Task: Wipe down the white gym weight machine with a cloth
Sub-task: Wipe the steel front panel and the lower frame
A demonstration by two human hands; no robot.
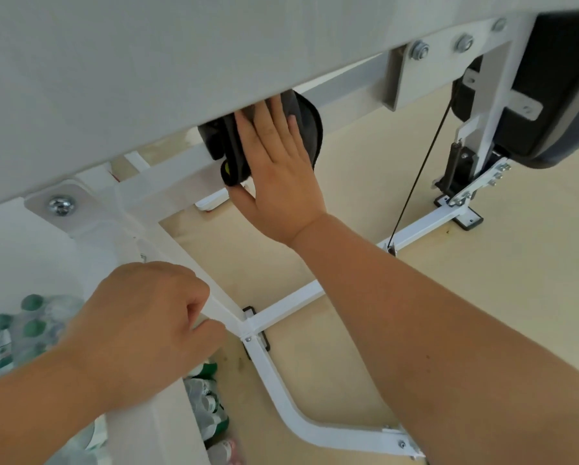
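Note:
The white weight machine fills the view, with a broad pale panel (130,78) on top and white frame tubes (288,303) running across the floor below. My right hand (278,176) reaches forward with straight fingers and presses a dark grey cloth (306,119) against the machine just under the panel's edge. Most of the cloth is hidden behind the hand and the panel. My left hand (147,323) is curled round a slanted white frame tube near the lower left.
A black padded seat (549,95) hangs at the upper right, with a thin black cable (419,176) running down to the floor tube. Several plastic bottles with green caps (29,323) lie at the lower left. The floor (482,297) is pale beige.

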